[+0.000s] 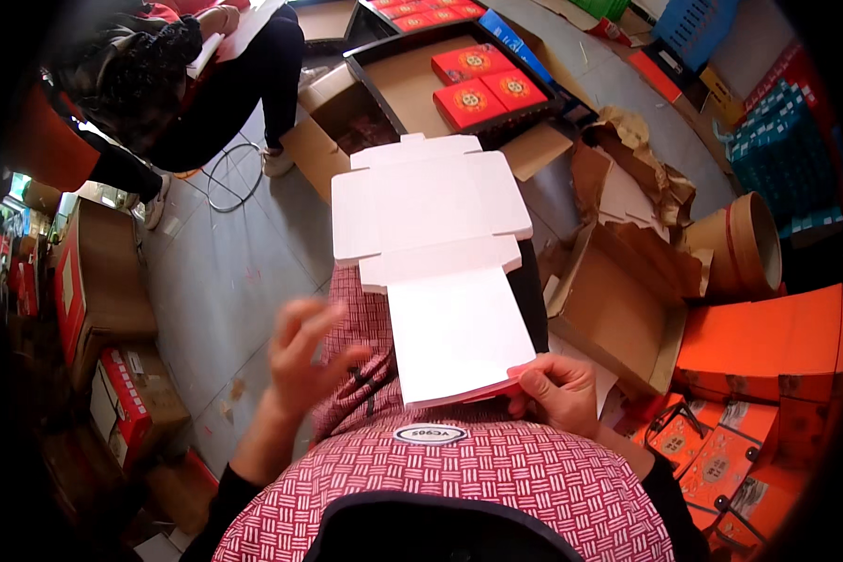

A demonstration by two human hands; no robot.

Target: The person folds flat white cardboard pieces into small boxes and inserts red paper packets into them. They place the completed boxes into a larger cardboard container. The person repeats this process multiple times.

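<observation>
A flat, unfolded white cardboard box blank point(436, 253) with a red underside lies over my lap, its flaps spread toward the floor. My right hand point(557, 393) pinches its near right corner. My left hand point(304, 356) hovers just left of the blank with fingers apart, holding nothing and slightly blurred. I wear a red and white patterned apron.
A large open carton point(412, 89) ahead holds three red boxes point(487, 84). Brown cartons and crumpled paper point(628, 272) sit to my right, with orange boxes and bags point(768, 365) beyond. Another person point(187, 84) sits at the upper left. Red boxes point(122, 393) stack at my left.
</observation>
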